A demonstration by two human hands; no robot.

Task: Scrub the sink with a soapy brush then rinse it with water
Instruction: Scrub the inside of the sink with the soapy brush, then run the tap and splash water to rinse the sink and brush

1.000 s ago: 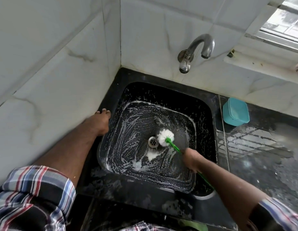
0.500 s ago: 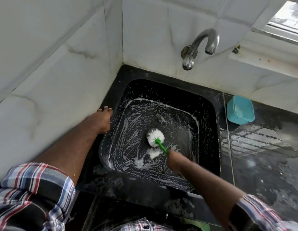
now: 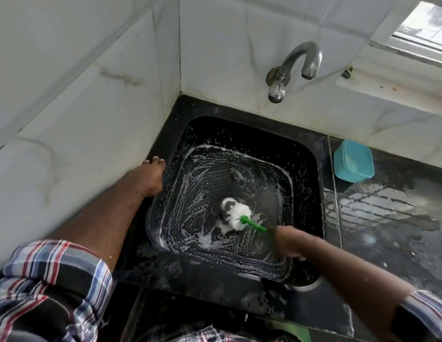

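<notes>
Nearest the camera, two plaid sleeves [image 3: 49,285] frame the bottom of the view, and bare forearms reach out from them over a black counter [image 3: 387,243], which is wet and streaked with suds along its front edge.

The right hand [image 3: 287,241] is down inside the sink [image 3: 306,154], its fingers wrapped round the green handle of the brush [image 3: 239,215]. The handle slants up and left from the fist, and the white bristle head sits on the sink floor right at the drain [image 3: 227,202], partly covering it. White lather streaks the black floor and lower walls of the sink in swirled strokes, with a thicker blob of foam just beside the bristles.

The left hand [image 3: 147,177] lies flat on the sink's left rim, next to the tiled wall [image 3: 79,107], fingers straight and close together, holding nothing.

Farther back on the right, a teal box [image 3: 353,161] with its lid on stands on the counter, just beyond the sink's right edge and near the back wall.

Above the sink's far edge, a metal tap [image 3: 296,62] curves out from the white marble-patterned tiles, its spout pointing down. A window [image 3: 425,28] shows in the top right corner.
</notes>
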